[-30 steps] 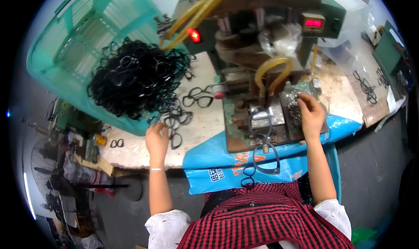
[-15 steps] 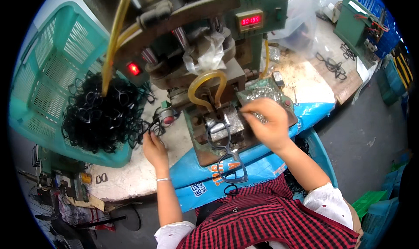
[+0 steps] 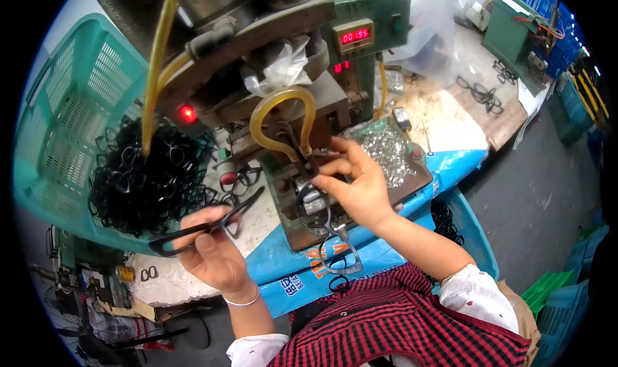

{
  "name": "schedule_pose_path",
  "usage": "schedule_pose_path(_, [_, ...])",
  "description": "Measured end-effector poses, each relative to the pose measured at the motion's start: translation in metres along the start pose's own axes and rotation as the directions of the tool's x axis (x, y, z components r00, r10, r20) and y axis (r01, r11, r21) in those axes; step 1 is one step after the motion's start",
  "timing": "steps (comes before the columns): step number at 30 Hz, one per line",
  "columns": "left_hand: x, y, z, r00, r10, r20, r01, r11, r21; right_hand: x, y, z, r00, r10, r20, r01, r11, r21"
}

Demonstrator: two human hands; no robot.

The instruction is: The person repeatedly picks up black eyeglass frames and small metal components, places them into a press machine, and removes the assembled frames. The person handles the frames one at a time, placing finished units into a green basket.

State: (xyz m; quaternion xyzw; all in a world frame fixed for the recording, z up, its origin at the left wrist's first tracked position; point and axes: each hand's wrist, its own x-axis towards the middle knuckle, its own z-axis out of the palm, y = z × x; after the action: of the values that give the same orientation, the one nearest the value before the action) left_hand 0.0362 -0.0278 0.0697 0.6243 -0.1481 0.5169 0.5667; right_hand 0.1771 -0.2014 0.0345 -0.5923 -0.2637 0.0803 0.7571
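My left hand [image 3: 215,257] holds a dark eyeglass frame [image 3: 241,207] up in front of the green basket, thumb and fingers closed on it. A second, grey-black eyeglass frame [image 3: 353,264] hangs from the metal fixture of a press [image 3: 322,103], its lower rim over the blue sheet. My right hand [image 3: 360,190] reaches in under the press head, thumb and fingers closed at the upper end of that second frame. The exact grip is partly hidden by the fingers. Just above them hangs a curved yellow tube [image 3: 283,93].
A green basket [image 3: 64,129] at the left holds a heap of black frames [image 3: 151,180]. Small silvery metal parts [image 3: 393,158] fill a tray right of the fixture. Beside the press base is a red button [image 3: 228,178]. Several frames [image 3: 479,95] lie at the far right.
My left hand has lifted an eyeglass frame from beside the basket. My right hand has moved left from near the tray to the fixture. The press head's yellow tube has risen.
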Motion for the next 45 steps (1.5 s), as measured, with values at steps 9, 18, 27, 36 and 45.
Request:
schedule_pose_path(9, [-0.007, -0.006, 0.017, 0.960, 0.031, 0.278, -0.145, 0.905, 0.401, -0.016, -0.009, -0.032, 0.987, -0.134, 0.090, 0.159, 0.908, -0.388])
schedule_pose_path(18, [-0.029, -0.023, 0.029, 0.739, 0.025, 0.673, -0.401, 0.819, 0.410, 0.006, 0.058, -0.114, 0.902, -0.431, -0.024, 0.168, 0.402, -0.900])
schedule_pose_path(27, [-0.035, -0.026, 0.027, 0.757, -0.013, 0.653, -0.338, 0.848, 0.408, 0.041, 0.059, -0.138, 0.926, -0.308, -0.217, -0.027, 0.520, -0.854])
schedule_pose_path(36, [-0.108, -0.002, 0.015, 0.954, 0.025, 0.299, -0.223, 0.727, 0.649, 0.011, 0.065, -0.085, 0.930, -0.345, 0.129, 0.203, 0.188, -0.961])
schedule_pose_path(45, [0.009, -0.025, -0.118, 0.985, -0.112, -0.131, 0.163, 0.349, 0.923, 0.019, 0.060, -0.087, 0.900, -0.434, 0.038, 0.205, 0.345, -0.916])
